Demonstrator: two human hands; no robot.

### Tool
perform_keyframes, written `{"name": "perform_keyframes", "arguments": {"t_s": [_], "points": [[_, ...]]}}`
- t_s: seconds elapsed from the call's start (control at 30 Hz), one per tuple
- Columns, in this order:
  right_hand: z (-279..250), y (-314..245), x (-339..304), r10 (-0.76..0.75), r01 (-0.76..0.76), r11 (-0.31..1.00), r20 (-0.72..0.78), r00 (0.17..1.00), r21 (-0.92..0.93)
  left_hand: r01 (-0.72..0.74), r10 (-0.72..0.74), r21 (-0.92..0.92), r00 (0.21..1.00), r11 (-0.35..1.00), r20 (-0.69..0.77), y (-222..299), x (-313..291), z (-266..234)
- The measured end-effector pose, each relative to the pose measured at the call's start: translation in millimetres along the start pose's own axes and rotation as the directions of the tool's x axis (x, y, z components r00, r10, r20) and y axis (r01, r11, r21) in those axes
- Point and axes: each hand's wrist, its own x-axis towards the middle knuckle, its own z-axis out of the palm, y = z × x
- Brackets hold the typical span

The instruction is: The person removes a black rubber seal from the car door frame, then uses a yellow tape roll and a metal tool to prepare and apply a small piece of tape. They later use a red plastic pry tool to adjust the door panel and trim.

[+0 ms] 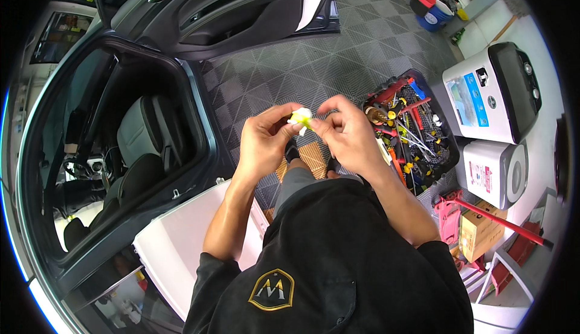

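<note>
Both hands are raised in front of my chest and meet on a small yellow-green and white plastic piece (301, 118). My left hand (264, 139) pinches it from the left between thumb and fingers. My right hand (345, 132) grips it from the right with its fingertips. What the piece is exactly I cannot tell; most of it is hidden by my fingers. Below the hands I see my dark trousers and shoes on the floor.
An open car door (229, 8) and the car's door opening with a grey seat (142, 147) are on the left. A black tool tray (411, 134) full of tools stands on the right, beside white machines (492, 89). A white panel (181, 243) lies below left. Grey tiled floor (338, 56).
</note>
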Motion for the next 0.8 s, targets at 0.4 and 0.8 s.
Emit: {"name": "perform_keyframes", "arguments": {"t_s": [0.4, 0.8], "points": [[14.9, 21.9, 12.1, -0.123, 0.054, 0.878, 0.113, 0.986, 0.476, -0.259, 0.279, 0.271, 0.960, 0.927, -0.037, -16.3, -6.3, 7.3], [11.4, -9.5, -0.2, -0.034, 0.036, 0.998, -0.039, 0.999, 0.055, -0.141, 0.128, 0.182, 0.988, 0.973, 0.081, 16.9, 8.2, -5.2]]}}
